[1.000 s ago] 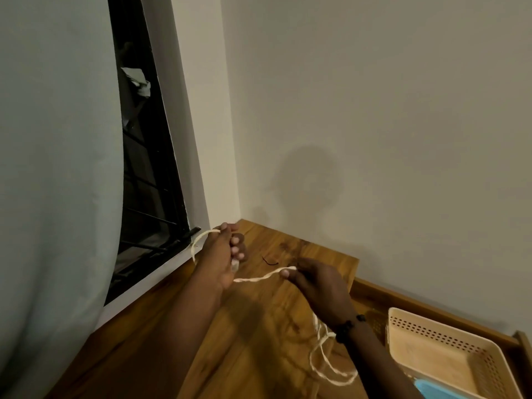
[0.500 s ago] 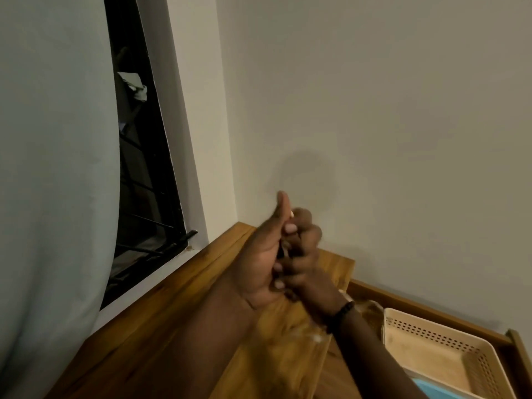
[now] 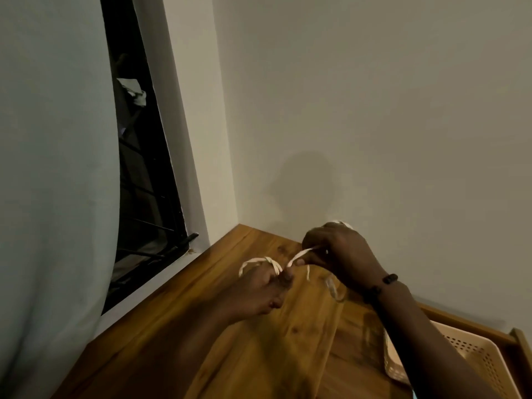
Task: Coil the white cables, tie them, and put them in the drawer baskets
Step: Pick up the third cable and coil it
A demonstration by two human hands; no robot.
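Hands (image 3: 259, 286) newly apart, cable (image 3: 299, 256) between.

cable (image 3: 298, 256): white
desk (image 3: 201, 326): brown wood with dark spots
basket (image 3: 478, 361): cream with little holes
curtain (image 3: 51, 168): pale blue-green
wristband (image 3: 388, 279): black
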